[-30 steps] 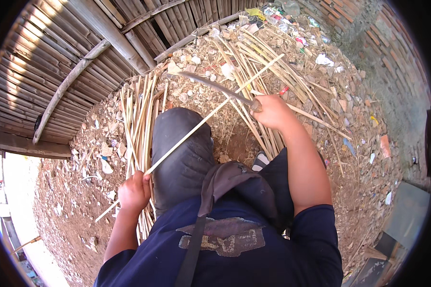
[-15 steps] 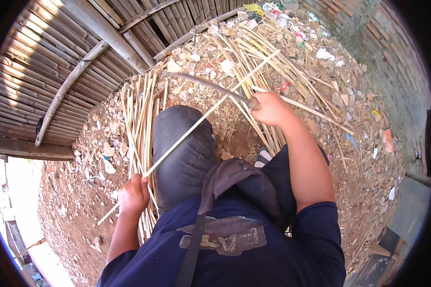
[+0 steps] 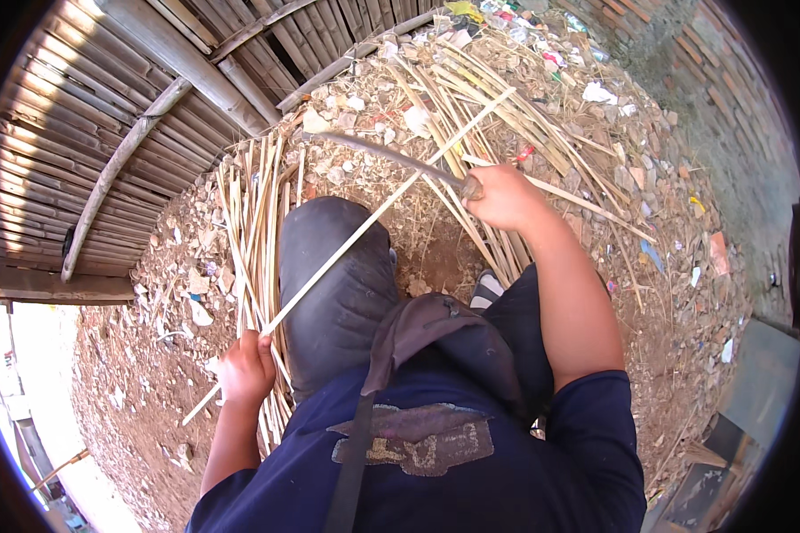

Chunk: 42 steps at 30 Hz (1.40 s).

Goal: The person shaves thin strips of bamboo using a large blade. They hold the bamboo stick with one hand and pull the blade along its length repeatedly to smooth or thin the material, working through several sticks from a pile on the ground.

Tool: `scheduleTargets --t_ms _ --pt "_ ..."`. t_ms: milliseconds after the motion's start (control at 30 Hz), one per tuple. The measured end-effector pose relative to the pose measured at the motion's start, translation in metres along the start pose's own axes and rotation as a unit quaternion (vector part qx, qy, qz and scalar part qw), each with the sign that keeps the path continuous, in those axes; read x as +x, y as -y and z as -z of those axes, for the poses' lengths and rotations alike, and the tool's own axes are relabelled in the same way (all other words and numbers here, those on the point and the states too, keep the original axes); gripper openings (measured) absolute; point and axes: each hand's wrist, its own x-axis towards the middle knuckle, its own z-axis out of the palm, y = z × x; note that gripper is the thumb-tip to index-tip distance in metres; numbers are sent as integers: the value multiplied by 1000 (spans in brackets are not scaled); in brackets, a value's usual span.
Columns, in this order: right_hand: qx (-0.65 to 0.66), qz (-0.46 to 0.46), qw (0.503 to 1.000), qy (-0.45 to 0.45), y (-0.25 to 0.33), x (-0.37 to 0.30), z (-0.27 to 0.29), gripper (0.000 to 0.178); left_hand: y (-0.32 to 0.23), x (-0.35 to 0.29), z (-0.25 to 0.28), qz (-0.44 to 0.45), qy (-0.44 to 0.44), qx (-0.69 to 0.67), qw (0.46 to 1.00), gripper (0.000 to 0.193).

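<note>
A long, pale bamboo strip (image 3: 342, 251) runs slantwise across my left knee, and my left hand (image 3: 247, 366) is closed around its lower end. My right hand (image 3: 502, 197) grips the short handle of a long, dark, slightly curved machete (image 3: 378, 151). Its blade points left and crosses the strip ahead of my knees; whether it presses into the strip I cannot tell. Beside my left leg lies a bundle of similar strips (image 3: 256, 235). More strips (image 3: 498, 115) are spread on the ground ahead, some reaching back near my right foot.
A slatted bamboo wall (image 3: 89, 160) with poles rises at the left. At the right stands a brick wall (image 3: 729, 98). Stones, wood chips and litter cover the dirt ground (image 3: 151, 382). A grey panel (image 3: 764, 382) leans at the far right. A bag (image 3: 453, 338) rests on my lap.
The whole picture has shifted slightly. My hands, the bamboo strip and the machete keep almost the same position, with the blade still across the strip.
</note>
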Motion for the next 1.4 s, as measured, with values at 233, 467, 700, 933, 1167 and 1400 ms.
scheduleTargets --t_ms 233,467,700,933,1167,1400 --pt "56 -40 995 65 -25 20 -1 41 11 4 -16 -11 -4 9 1000 21" --pt "47 -8 993 -107 -19 3 -3 29 12 11 -10 -22 4 15 1000 24" --pt "-51 77 996 19 11 -10 -1 21 -12 22 -4 3 44 1 999 29" --pt "-3 -22 997 -75 -63 29 -6 33 -8 26 -4 -24 4 21 999 29" --pt "-82 47 995 -14 -5 -4 -8 40 3 30 1 -24 36 46 998 28" --pt "13 -115 987 -112 -96 29 4 43 12 39 -13 -68 -14 29 997 29"
